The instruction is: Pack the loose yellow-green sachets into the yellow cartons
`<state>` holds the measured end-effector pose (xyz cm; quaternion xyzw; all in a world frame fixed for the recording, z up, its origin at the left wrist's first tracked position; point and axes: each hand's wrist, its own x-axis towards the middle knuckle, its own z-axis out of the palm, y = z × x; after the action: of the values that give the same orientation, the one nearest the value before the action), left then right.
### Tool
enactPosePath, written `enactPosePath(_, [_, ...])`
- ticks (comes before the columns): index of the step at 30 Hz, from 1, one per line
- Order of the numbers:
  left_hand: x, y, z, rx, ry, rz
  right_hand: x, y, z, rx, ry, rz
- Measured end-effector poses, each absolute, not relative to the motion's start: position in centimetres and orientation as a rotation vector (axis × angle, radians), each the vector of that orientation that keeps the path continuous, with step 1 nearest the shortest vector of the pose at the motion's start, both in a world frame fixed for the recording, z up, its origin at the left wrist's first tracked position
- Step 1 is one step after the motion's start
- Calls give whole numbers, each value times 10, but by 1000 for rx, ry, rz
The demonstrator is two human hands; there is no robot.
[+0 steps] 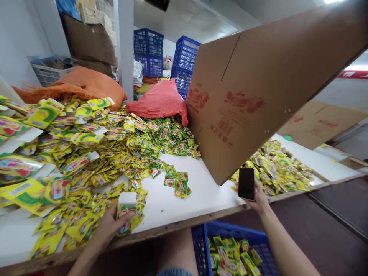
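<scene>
My left hand (110,224) is closed around a small printed carton (126,214) with a white flap at its top, near the table's front edge. Yellow sachets (140,203) lie against that carton. In my right hand (259,199) is a smartphone (246,184) with a dark screen, held upright over the table edge. A large pile of yellow and green sachets (115,165) spreads over the white table (163,203). Several yellow cartons (24,191) with white flaps lie on the left of the pile. A few green sachets (176,182) lie apart near the middle.
A big cardboard box (244,88) stands tilted on the table, with more sachets (277,168) to its right. Below the edge, a blue crate (238,229) holds yellow packs. An orange sack (83,84), a red sack (161,99) and stacked blue crates (184,57) are behind.
</scene>
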<state>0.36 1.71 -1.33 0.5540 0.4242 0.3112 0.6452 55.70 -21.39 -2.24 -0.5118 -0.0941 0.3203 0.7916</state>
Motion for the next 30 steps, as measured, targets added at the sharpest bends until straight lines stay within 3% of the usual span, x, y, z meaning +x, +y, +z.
enactPosePath(4, [5, 17, -20, 1241, 996, 751, 560, -212, -27, -1038, -113, 816])
enactPosePath(30, [5, 15, -15, 1267, 1001, 755, 583, -185, -43, -1065, -2, 658])
